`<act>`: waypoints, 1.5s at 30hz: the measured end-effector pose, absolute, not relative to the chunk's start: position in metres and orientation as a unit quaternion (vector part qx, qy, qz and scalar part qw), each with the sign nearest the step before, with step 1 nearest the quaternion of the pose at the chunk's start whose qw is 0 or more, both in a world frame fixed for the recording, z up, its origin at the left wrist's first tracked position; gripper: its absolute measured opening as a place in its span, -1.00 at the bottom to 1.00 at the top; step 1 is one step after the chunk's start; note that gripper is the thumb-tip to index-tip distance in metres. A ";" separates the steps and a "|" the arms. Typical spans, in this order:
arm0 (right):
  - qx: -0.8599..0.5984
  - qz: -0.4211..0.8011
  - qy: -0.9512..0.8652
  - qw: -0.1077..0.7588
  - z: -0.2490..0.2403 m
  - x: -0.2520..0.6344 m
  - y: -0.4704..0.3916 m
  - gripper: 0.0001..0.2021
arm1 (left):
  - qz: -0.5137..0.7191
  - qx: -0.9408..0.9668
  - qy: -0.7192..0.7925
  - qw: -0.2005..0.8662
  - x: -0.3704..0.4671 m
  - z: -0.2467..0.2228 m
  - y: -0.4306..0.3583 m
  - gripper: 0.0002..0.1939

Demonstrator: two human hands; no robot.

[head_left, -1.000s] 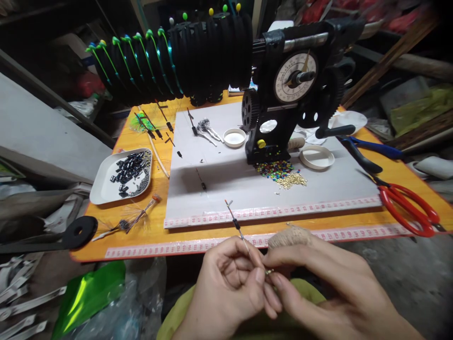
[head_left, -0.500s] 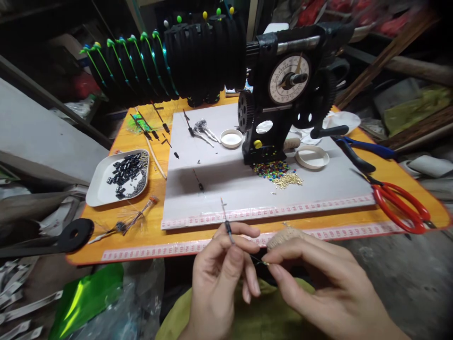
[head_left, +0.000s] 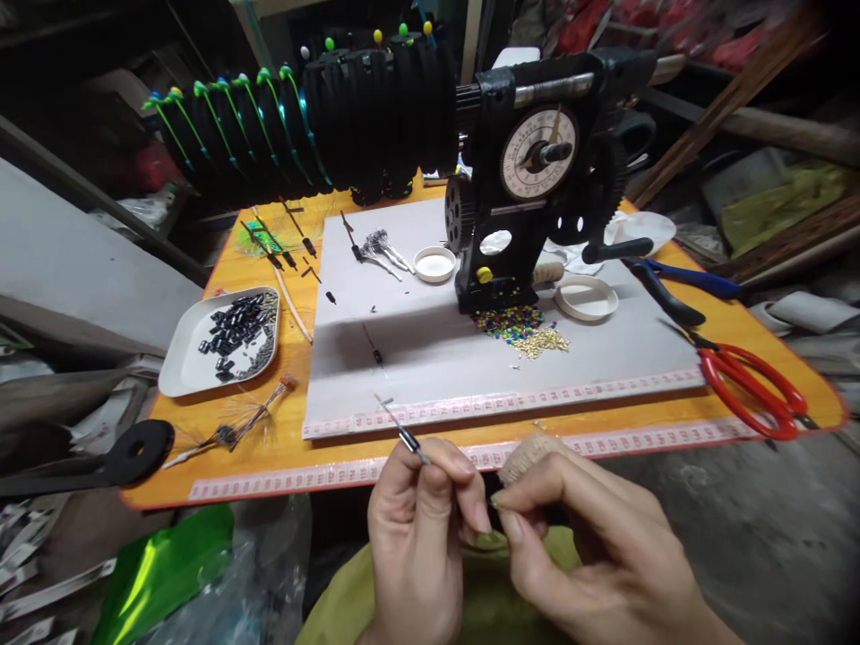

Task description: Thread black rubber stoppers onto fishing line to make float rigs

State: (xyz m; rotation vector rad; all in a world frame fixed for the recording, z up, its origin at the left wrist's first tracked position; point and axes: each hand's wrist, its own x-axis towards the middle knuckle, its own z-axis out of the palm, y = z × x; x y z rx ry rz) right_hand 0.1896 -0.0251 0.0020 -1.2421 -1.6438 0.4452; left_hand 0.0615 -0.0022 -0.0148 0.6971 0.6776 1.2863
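Observation:
My left hand (head_left: 417, 537) is closed, pinching a thin stick with a dark cylindrical bead (head_left: 408, 439) between thumb and index finger. The stick leans up and to the left over the front edge of the white board (head_left: 430, 358). Close to its right, my right hand (head_left: 597, 537) is closed too, with thumb and index fingertips pressed on something tiny. What it is cannot be made out; the fingertips cover it. Similar dark-beaded sticks (head_left: 377, 356) lie on the board and to its left.
A black hand-cranked machine (head_left: 501, 215) with a dial stands on the board. Around it are coloured and gold beads (head_left: 544, 342), shallow white lids (head_left: 586, 297) and red-handled scissors (head_left: 752, 385). A white tray (head_left: 176, 358) of black cylinders is at left. Measuring tapes (head_left: 282, 479) line the edges.
The stick in my left hand has tipped over to the left. My left fingers have curled in more, and the right fingertips have moved slightly left. The whole view has shifted a little.

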 end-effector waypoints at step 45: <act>-0.489 0.201 -0.724 0.443 -0.006 0.209 -0.030 -0.81 | 0.352 0.337 0.420 0.766 0.034 -0.007 -0.008 -0.71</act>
